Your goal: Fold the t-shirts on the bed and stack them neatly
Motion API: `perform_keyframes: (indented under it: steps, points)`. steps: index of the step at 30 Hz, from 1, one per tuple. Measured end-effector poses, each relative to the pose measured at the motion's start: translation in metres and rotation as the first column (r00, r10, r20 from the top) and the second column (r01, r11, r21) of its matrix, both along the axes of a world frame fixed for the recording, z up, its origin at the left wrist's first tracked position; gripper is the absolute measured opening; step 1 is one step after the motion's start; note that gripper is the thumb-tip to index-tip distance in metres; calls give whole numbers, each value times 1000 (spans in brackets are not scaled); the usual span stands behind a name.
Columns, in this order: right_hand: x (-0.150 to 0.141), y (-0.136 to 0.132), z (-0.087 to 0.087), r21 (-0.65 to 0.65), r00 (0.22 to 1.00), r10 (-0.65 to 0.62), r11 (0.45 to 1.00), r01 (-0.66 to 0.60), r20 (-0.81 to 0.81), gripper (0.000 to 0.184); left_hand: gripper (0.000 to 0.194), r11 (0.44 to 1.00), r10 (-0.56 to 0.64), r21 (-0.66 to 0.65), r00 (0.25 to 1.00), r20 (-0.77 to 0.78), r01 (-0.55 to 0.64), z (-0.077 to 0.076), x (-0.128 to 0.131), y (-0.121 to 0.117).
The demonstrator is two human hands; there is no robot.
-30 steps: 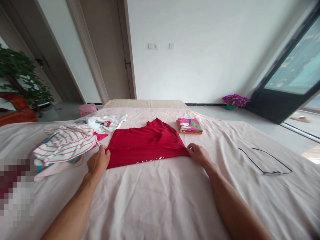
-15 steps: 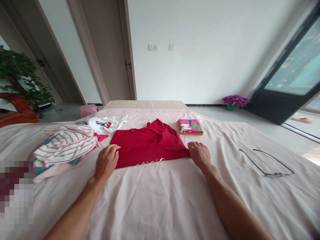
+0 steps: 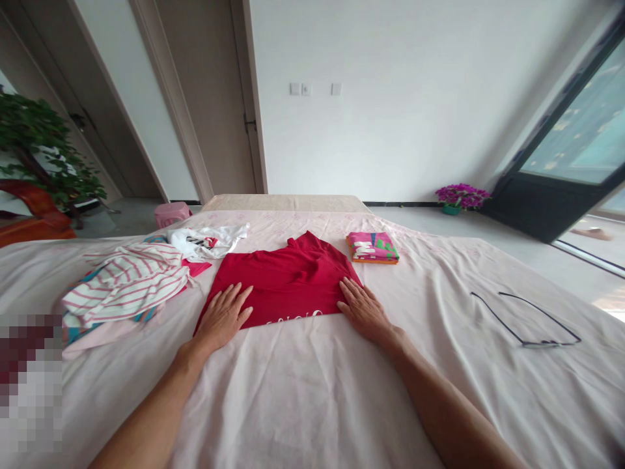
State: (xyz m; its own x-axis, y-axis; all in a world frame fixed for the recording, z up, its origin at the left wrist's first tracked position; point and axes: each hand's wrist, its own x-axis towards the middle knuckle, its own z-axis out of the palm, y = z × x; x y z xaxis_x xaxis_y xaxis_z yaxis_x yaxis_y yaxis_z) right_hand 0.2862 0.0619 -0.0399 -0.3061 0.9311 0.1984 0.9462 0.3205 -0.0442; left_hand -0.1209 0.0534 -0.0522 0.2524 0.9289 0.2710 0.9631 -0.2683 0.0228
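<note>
A red shirt [image 3: 286, 280] with white lettering lies folded on the pink bedsheet [image 3: 312, 384] in front of me. My left hand [image 3: 222, 318] rests flat on its near left corner, fingers stretched out. My right hand [image 3: 364, 309] lies flat on its near right edge, fingers also stretched out. Neither hand holds anything.
A heap of unfolded clothes, striped pink-and-white [image 3: 124, 283] and a white printed shirt [image 3: 208, 240], lies to the left. A folded pink garment [image 3: 374, 247] sits behind right of the red shirt. A thin wire clothes hanger [image 3: 530, 316] lies far right. A pink stool [image 3: 170, 213] stands beyond the bed.
Both hands let go of the shirt's lower corners, moved inward and now press flat on the shirt. The shirt's near edge looks narrower and tidier.
</note>
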Motion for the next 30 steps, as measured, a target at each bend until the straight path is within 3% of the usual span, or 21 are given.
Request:
perform_keyframes:
  steps: [7,12,16,18,20,24,26,30]
  points:
    - [9,-1,3,-26,996,-88,996,88,21,59,66,978,194,-58,976,-100,-201,3,-2,-4]
    - [17,-1,14,-92,989,-148,985,149,10,56,68,965,242,-76,966,-95,-249,-1,-10,-6]
    - [17,-3,23,-66,976,-215,975,212,-35,52,66,961,278,20,957,-87,-277,2,-8,-7]
    - [12,-6,28,-13,975,-216,976,216,-56,50,61,972,213,121,974,-79,-203,7,-3,-7]
    - [5,-7,33,27,981,-171,984,174,-89,48,55,983,61,179,996,-57,-50,13,5,-6]
    - [-9,2,43,-5,977,-118,993,119,-177,41,45,971,-184,172,979,89,167,22,26,-4]
    - [-14,15,47,-63,965,-161,986,151,-205,40,40,973,-202,154,956,211,172,26,38,-3]
    - [-25,50,54,-121,938,-260,964,238,-231,39,29,993,-107,82,897,430,80,38,65,12]
